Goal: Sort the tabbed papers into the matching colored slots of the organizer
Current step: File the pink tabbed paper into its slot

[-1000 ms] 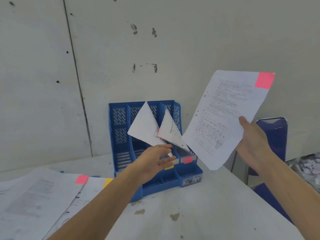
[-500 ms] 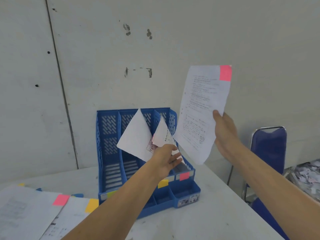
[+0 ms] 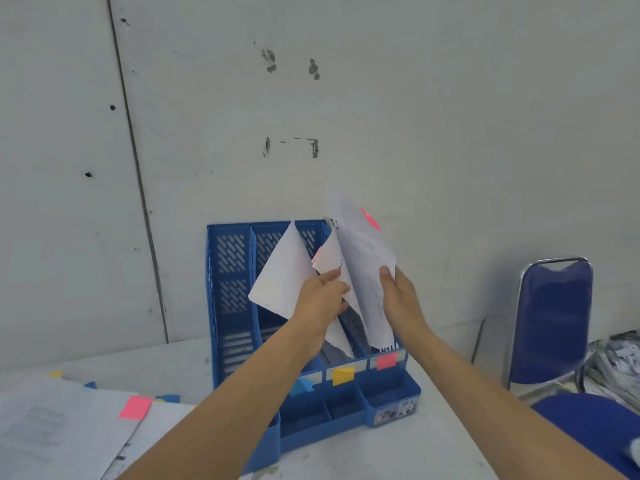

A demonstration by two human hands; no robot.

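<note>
Head view: a blue organizer (image 3: 230, 306) stands on the table (image 3: 398, 455), against the wall (image 3: 450, 133). It has upright slots, and the front edge carries colour labels: a blue label (image 3: 304, 386) partly behind the left forearm, a yellow label (image 3: 343, 375) and a pink label (image 3: 387, 361) on the rightmost slot.

The right hand (image 3: 398, 299) pinches a printed paper (image 3: 363, 268) at its right edge, thumb in front and fingers behind. The paper has a pink tab (image 3: 370, 218) at its top and it tilts to the left. Its lower end reaches into the rightmost slot, just above the pink label.

The left hand (image 3: 323, 299) grips a second sheet (image 3: 329, 258) that leans just left of the paper, the thumb on its face and the fingers bent around its edge. This sheet shows a bit of pink at its upper left edge, and its lower corner goes down behind the yellow label. A plain sheet (image 3: 280, 282) leans further left, touching the left hand. Its foot is hidden by the arm, so I cannot tell which slot holds it.

At the left on the table lies a stack (image 3: 52, 431) of printed sheets, with a pink flag (image 3: 135, 407) on the top one. A blue chair (image 3: 554, 323) stands at the right, beside the table.
</note>
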